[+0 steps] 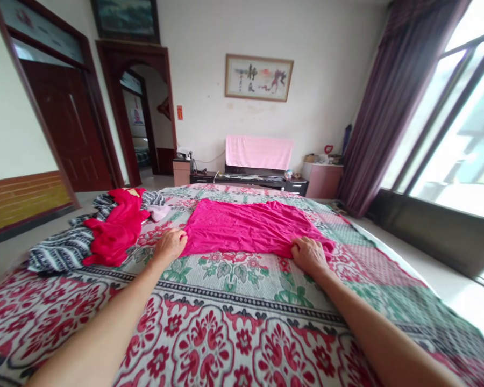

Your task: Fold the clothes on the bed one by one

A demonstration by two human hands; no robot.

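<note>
Two bare hands grip the near edge of a bright magenta-pink, wrinkled piece of thin fabric (pixel 242 228), which lies spread flat across a red, green and white flower-patterned cloth cover (pixel 229 344). The left hand (pixel 171 245) is closed, its fingers curled around the fabric's near left corner. The right hand (pixel 308 253) is also closed, pinching the near edge toward the right, slightly blurred at the fingertips; a bunched bit of the fabric sticks out beyond it. Both forearms reach in from the bottom. Creases run mostly sideways across the fabric.

Left of the fabric, well apart from it, a crumpled bright red garment (pixel 119 228) lies on top of a black-and-white striped cloth (pixel 60 248), and a small pale pink cloth (pixel 159 212) sits just beside them. Past the far edge of the cover, a light pink towel-like cloth (pixel 258 152) drapes over a dark, flat object on a low black cabinet (pixel 296 187). Above hangs a wood-framed picture with brushwork characters (pixel 259 77). Long purple curtains (pixel 403 102) hang beside the window on the right.
</note>
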